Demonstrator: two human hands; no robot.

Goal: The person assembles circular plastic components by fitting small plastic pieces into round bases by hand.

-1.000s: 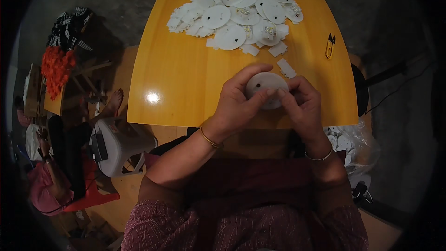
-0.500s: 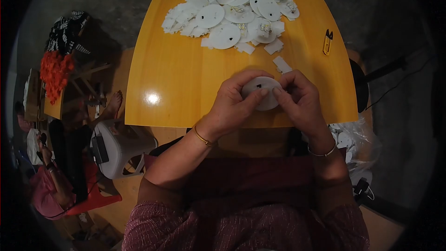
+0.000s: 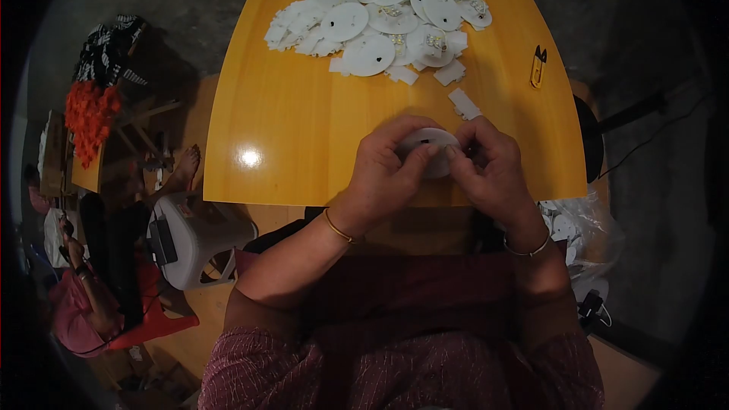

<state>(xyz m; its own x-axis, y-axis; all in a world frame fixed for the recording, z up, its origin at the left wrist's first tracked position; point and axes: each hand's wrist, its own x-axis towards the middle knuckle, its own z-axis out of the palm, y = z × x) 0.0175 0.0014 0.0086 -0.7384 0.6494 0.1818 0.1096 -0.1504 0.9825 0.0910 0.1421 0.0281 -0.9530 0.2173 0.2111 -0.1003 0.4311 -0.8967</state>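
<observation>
1. Tipped further from face-on than a second ago: the white disc (image 3: 437, 134) now shows me a narrower oval; both hands have shifted only slightly.
2. Disc is off the tabletop, by my view above the near edge of the yellow table (image 3: 296, 129), right of its middle. Pale, smooth, flat, thin-rimmed, with one small dark mark towards the far side. Underside hidden from me.
3. Left hand (image 3: 389, 159): fingers curled close round the left rim, thumb pressed on the face. I read this as the steadying grip.
4. Right hand (image 3: 490, 168): thumb and fingers drawn together at the right rim, gripping the disc there. Whether they also pinch something small, I cannot tell. Thumbs nearly meeting suggests fine work at one spot.
5. Just beyond the right hand, a loose white piece (image 3: 464, 104) lies on the wood.
6. Farther off, a heap of white discs and pieces (image 3: 389, 21), probably kept there to leave working room.
7. Far right, yellow snips (image 3: 538, 72), seemingly parked within reach.
</observation>
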